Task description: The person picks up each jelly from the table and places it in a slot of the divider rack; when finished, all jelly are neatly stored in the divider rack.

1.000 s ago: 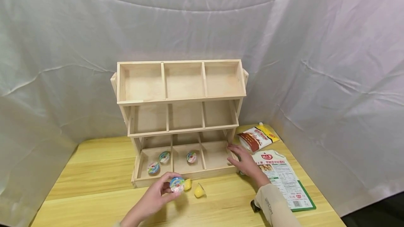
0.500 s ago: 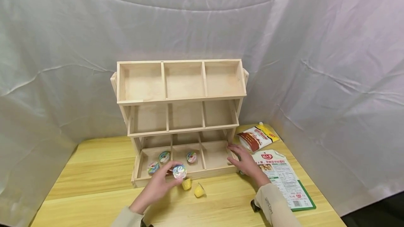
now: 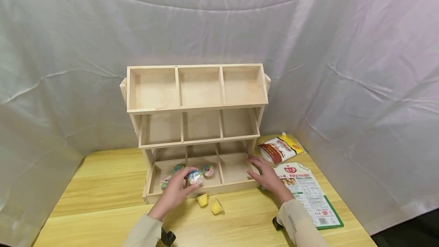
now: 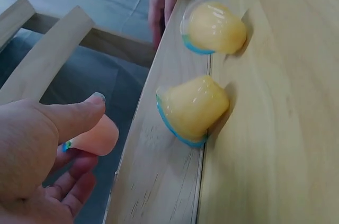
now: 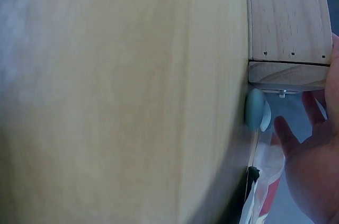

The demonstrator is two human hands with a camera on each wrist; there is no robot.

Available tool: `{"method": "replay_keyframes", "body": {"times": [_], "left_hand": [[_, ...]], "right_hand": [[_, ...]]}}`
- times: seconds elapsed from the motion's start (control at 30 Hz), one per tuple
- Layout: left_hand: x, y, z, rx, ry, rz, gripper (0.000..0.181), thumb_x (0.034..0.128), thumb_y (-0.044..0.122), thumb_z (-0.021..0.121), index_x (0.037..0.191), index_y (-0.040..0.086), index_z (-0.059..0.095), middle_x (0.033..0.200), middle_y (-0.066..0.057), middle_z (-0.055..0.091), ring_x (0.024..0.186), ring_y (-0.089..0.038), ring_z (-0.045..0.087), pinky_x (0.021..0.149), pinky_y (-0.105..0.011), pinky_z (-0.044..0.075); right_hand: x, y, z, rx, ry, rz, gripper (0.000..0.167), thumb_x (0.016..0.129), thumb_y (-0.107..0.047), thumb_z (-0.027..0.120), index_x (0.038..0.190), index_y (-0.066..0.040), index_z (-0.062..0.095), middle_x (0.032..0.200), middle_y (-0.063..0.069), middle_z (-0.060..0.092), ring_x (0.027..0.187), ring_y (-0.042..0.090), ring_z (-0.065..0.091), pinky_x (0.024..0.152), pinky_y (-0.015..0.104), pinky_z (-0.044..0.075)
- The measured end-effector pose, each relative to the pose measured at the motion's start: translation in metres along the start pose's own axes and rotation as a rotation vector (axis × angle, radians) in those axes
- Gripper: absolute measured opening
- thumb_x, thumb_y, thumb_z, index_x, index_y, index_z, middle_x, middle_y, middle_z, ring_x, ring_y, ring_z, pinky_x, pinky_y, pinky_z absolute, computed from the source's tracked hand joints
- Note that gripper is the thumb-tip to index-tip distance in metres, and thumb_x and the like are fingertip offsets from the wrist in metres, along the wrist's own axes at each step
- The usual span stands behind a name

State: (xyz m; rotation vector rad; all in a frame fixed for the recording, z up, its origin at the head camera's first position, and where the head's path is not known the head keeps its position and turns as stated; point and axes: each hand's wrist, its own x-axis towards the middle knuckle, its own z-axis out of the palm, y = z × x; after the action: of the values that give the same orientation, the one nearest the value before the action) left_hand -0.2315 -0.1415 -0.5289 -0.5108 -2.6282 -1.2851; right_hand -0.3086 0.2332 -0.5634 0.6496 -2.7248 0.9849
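Left grip (image 3: 176,191) is pinching a pink, tapered, foil-lidded jelly cup (image 3: 195,177) over three-tier pale-wood rack (image 3: 202,141), 6 o'clock compartment; right grip (image 3: 269,178) is resting, fingers apart, at rack's 4 o'clock. Risk: low approach bumping round multicoloured-lidded cup (image 3: 208,170) at held cup's 2 o'clock.

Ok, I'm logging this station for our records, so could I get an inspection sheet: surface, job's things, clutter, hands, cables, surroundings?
Surface: wood-grain table bearing a three-tier wooden rack.
Job's things: held jelly cup at the bottom tier; two lidded cups in its left compartment, another cup in the middle one; two yellow cups on the table before the rack.
Clutter: two printed pouches right of the rack; small teal item near its right end, unidentified.
Hands: left hand grips the held cup; right hand at the rack's right end.
Cables: nothing seen.
Surroundings: pale grey curtain behind and on both sides.
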Motion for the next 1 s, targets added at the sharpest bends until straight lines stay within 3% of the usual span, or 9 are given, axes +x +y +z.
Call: {"method": "replay_keyframes", "body": {"times": [0.1, 0.2, 0.43, 0.63, 0.73, 0.83, 1.0], "left_hand": [[0.002, -0.001, 0.000, 0.021, -0.014, -0.002, 0.050, 0.0862, 0.016, 0.084, 0.132, 0.020, 0.063, 0.117, 0.003, 0.069, 0.100, -0.014, 0.063, 0.081, -0.029, 0.056], [0.005, -0.002, 0.000, 0.022, -0.037, -0.018, 0.049, 0.0869, 0.017, 0.084, 0.131, 0.020, 0.063, 0.115, 0.005, 0.068, 0.099, -0.014, 0.063, 0.079, -0.030, 0.055], [0.015, -0.011, 0.002, 0.063, 0.008, 0.002, 0.043, 0.0871, 0.019, 0.085, 0.126, 0.015, 0.067, 0.114, 0.002, 0.067, 0.105, -0.017, 0.063, 0.088, -0.040, 0.055], [0.019, -0.016, 0.004, 0.115, 0.007, 0.007, 0.042, 0.0887, 0.022, 0.084, 0.126, 0.013, 0.068, 0.111, 0.001, 0.068, 0.096, -0.015, 0.062, 0.080, -0.035, 0.053], [0.021, -0.017, 0.005, 0.128, 0.007, 0.006, 0.042, 0.0880, 0.024, 0.085, 0.126, 0.013, 0.069, 0.112, 0.000, 0.070, 0.104, -0.022, 0.064, 0.090, -0.044, 0.055], [0.023, -0.018, 0.007, 0.140, 0.010, 0.008, 0.044, 0.0871, 0.025, 0.085, 0.126, 0.014, 0.069, 0.118, -0.003, 0.072, 0.119, -0.032, 0.063, 0.109, -0.057, 0.046], [0.024, -0.020, 0.010, 0.174, 0.009, 0.006, 0.043, 0.0865, 0.027, 0.086, 0.125, 0.014, 0.070, 0.122, -0.005, 0.073, 0.125, -0.035, 0.058, 0.115, -0.062, 0.038]], "right_hand": [[0.001, 0.001, 0.000, -0.004, -0.002, 0.003, 0.052, 0.097, -0.027, 0.073, 0.144, -0.006, 0.060, 0.152, 0.016, 0.053, 0.141, 0.042, 0.047, 0.116, 0.064, 0.039], [0.001, 0.001, 0.000, 0.001, -0.004, 0.005, 0.053, 0.097, -0.026, 0.073, 0.144, -0.006, 0.060, 0.152, 0.016, 0.053, 0.142, 0.042, 0.047, 0.116, 0.063, 0.039], [0.000, 0.001, 0.000, 0.008, -0.007, 0.012, 0.052, 0.097, -0.026, 0.074, 0.143, -0.006, 0.060, 0.152, 0.017, 0.053, 0.142, 0.042, 0.047, 0.116, 0.063, 0.040], [-0.001, 0.000, -0.001, 0.010, -0.007, 0.006, 0.052, 0.097, -0.025, 0.073, 0.143, -0.005, 0.060, 0.152, 0.017, 0.053, 0.142, 0.042, 0.047, 0.116, 0.064, 0.039], [0.000, 0.001, 0.000, 0.004, -0.004, 0.005, 0.052, 0.097, -0.025, 0.073, 0.143, -0.005, 0.060, 0.152, 0.017, 0.053, 0.141, 0.042, 0.047, 0.116, 0.064, 0.039], [0.000, 0.002, 0.000, 0.001, -0.001, 0.009, 0.052, 0.097, -0.026, 0.073, 0.143, -0.006, 0.061, 0.152, 0.016, 0.053, 0.141, 0.042, 0.047, 0.116, 0.063, 0.039], [0.001, 0.000, 0.000, 0.007, -0.001, 0.010, 0.052, 0.096, -0.025, 0.074, 0.143, -0.006, 0.061, 0.151, 0.017, 0.054, 0.141, 0.042, 0.048, 0.116, 0.063, 0.039]]}}
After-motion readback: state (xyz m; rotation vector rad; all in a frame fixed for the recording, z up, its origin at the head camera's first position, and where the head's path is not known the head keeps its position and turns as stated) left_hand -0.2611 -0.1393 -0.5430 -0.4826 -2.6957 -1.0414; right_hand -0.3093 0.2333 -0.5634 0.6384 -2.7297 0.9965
